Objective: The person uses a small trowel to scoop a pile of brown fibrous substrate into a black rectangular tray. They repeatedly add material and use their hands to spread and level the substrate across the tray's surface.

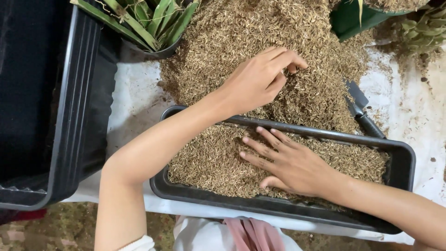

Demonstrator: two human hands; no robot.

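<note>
A black rectangular planter tray (402, 159) lies across a white sheet, filled with brown husk-like material (209, 160). My right hand (290, 162) lies flat on the husks inside the tray, fingers spread and pointing left. My left hand (260, 79) reaches past the tray's far rim into a big loose heap of the same husks (278, 32); its fingers are curled and pinched into the heap. Whether it holds a clump I cannot say for sure.
A larger black planter (74, 116) stands at the left. A spiky green plant in a dark pot (148, 21) sits at the top. A dark trowel (362, 111) lies by the heap at the right. Another plant (425, 28) and a green pot (353, 18) are at the top right.
</note>
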